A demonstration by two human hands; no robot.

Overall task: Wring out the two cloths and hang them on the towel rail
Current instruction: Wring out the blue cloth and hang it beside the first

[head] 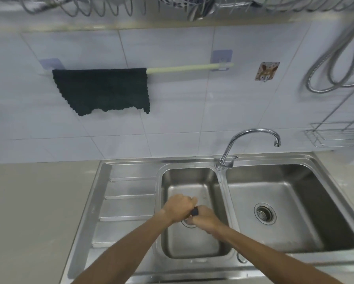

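Both fists are clamped tight on the second cloth (194, 212), left hand (177, 208) and right hand (204, 219) butted together right over the small steel basin (192, 249), I guess so the drips go down the drain. Only a dark twisted nub shows. Up on the tiles, the first cloth (102, 91), knitted with a scalloped hem, drapes over the pale rail (188, 68).

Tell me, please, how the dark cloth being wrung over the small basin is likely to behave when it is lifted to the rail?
The dark cloth is squeezed small between the left hand and right hand, so it is probably soft and floppy. The hung cloth drapes limply over the towel rail, suggesting this one would too.
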